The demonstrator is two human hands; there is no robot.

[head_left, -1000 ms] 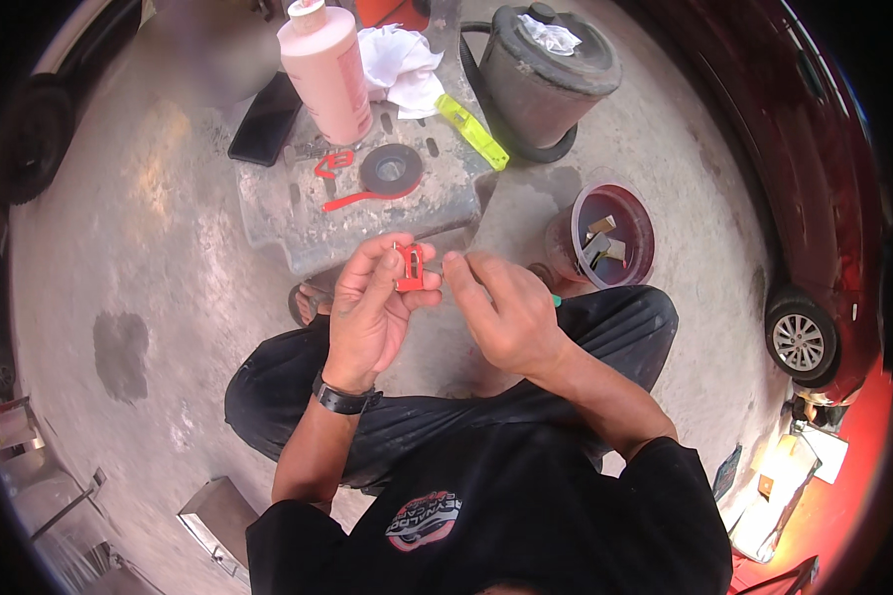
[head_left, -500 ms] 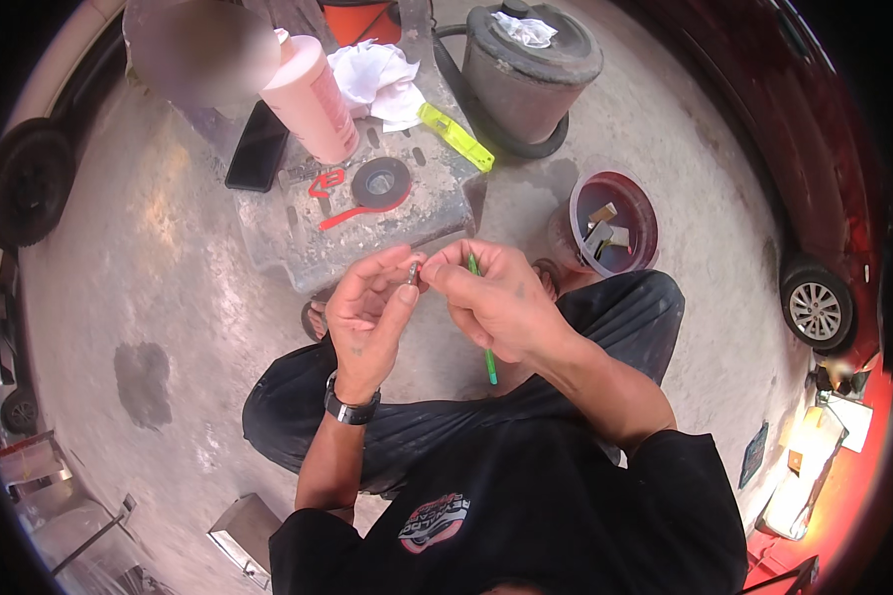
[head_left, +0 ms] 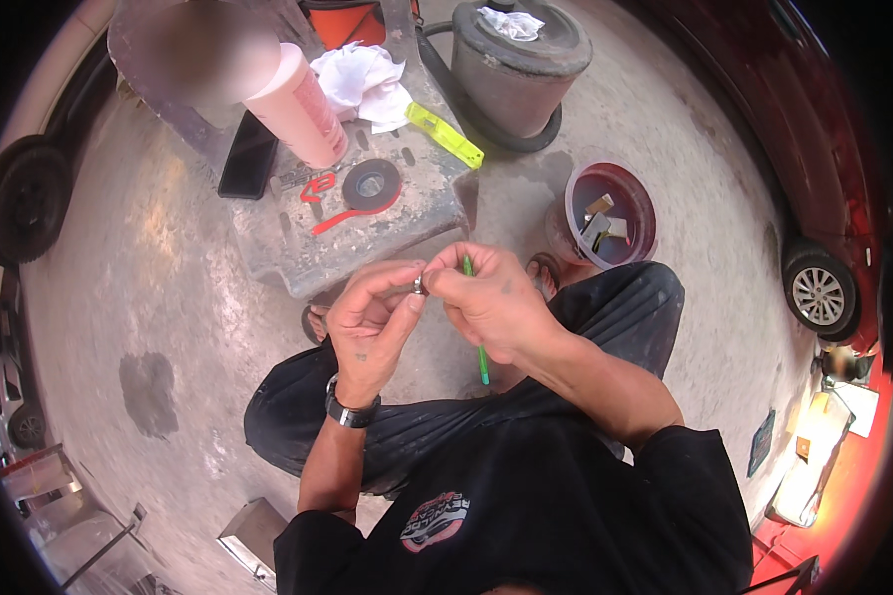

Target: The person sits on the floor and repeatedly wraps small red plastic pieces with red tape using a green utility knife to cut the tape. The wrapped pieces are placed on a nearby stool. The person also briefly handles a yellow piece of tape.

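My left hand (head_left: 367,322) is closed in a pinch, fingertips and thumb on a small dark, shiny piece (head_left: 420,286) too small to name. My right hand (head_left: 496,302) meets it there, thumb and forefinger pressed together at the same piece. A thin green pen-like stick (head_left: 483,365) is tucked in the right hand, its lower end sticking out below. Just beyond both hands, on a worn grey plastic stool-like surface (head_left: 293,273), lie a dark roll of tape (head_left: 392,176) with a red strip peeled out and a red cut-out shape (head_left: 318,187).
On that surface are a black phone (head_left: 248,157), a pinkish bottle (head_left: 303,114), white cloth (head_left: 362,84) and a yellow-green tool (head_left: 445,136). A lidded grey bucket (head_left: 516,84) and a reddish tub (head_left: 647,213) holding small items stand right. A dark red car (head_left: 833,238) is parked beyond.
Both hands stay together at the small piece, the fingertips shifting slightly around it. The surface and its things appear a little further left and up in the picture.
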